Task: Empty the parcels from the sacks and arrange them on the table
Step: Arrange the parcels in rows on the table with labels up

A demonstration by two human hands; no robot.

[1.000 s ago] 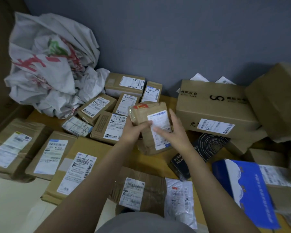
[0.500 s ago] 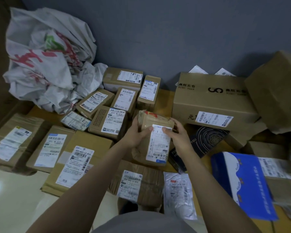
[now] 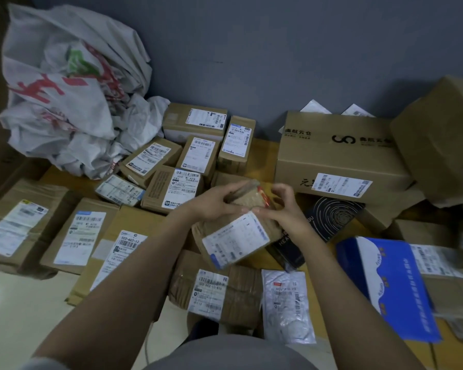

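The yellow wooden worktop spreads beneath and beyond both grips, most of it covered with labelled parcels. Far to the left of the grips, crumpled white sacks with red and green print slump against the grey wall and look emptied. Just beyond the right grip stands a large brown cardboard carton with black lettering. To that grip's right, nearer the body, lies a blue and white cardboard mailer. Below the grips, toward the body, a brown taped parcel lies beside a silver-grey plastic mailing bag. Just right of the right grip sits a black box with a pale spiral pattern. Beyond the left grip, small brown cardboard boxes with white labels lie in close rows.

The task's thing in hand is a brown paper-wrapped parcel with a white label, held between the two grips with the label up and its near end tilted toward the body. Whether that end touches anything below I cannot tell. The left grip curls its fingers round the parcel's far left edge and the right grip pinches its far right corner, so both are grasping it.

This looks like the arranging step, with one parcel out of the sack and awaiting its place. The next move probably calls for choosing a free spot, perhaps the bare strip beyond the grips, and laying the parcel flat and label-up without shoving its neighbours
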